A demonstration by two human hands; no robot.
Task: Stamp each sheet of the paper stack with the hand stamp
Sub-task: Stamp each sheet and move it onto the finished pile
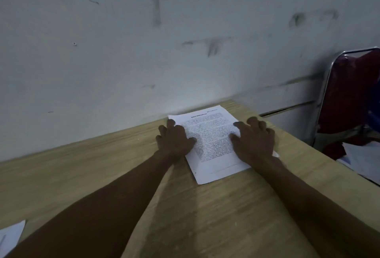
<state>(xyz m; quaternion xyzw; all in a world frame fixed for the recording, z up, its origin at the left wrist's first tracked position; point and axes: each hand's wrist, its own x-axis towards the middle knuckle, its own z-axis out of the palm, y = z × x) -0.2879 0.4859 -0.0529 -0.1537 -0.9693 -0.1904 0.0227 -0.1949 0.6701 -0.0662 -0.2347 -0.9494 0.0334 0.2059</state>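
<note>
While both hands are lying flat with fingers spread, the left hand [174, 140] and right hand [254, 140] are pressing the paper stack [209, 144] at frame centre; no stamp or stamp mark is showing, so stamping is seemingly not begun.

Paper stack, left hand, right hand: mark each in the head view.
paper stack [211, 138], head view, printed middle of the top sheet
left hand [174, 141], head view, back of the hand
right hand [254, 141], head view, back of the hand
</note>
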